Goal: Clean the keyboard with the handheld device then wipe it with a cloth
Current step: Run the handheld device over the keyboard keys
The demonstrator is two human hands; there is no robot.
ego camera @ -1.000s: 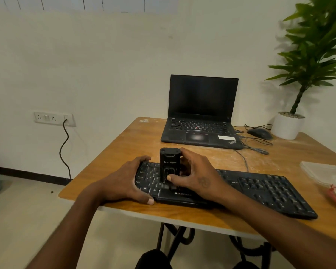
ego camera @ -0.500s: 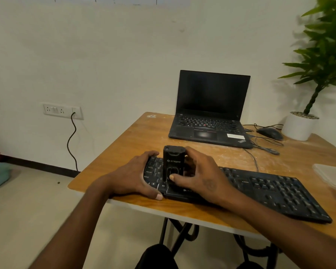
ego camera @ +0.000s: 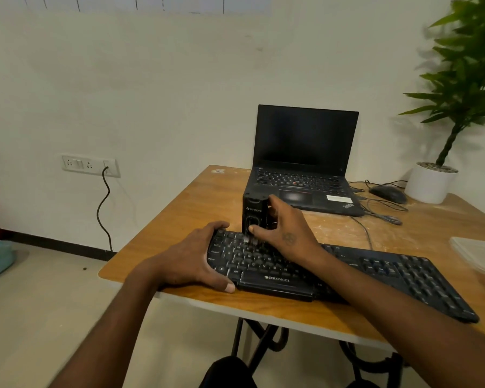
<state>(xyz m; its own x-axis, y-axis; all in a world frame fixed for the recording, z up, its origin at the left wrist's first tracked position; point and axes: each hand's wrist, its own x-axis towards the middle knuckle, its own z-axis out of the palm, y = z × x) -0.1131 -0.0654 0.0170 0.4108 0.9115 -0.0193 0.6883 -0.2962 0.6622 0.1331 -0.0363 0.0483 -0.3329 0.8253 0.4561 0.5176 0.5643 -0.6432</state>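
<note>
I have the keyboard (ego camera: 347, 273) lying along the near edge of the table (ego camera: 179, 219), in front of the laptop (ego camera: 303, 163). My left hand (ego camera: 191, 261) clamps the keyboard's left end, fingers over the top rows and thumb at the front edge, I judge to stop it sliding. My right hand (ego camera: 286, 228) grips the device (ego camera: 254, 217) upright, nozzle down on the keyboard's upper-left keys, thumb on its front. I see no cloth.

My one camera sits on my head, looking forward and down over the near edge of the wooden table (ego camera: 179, 219), close to my hands. Beyond the table it faces the wall; the right edge seems blurred.
</note>
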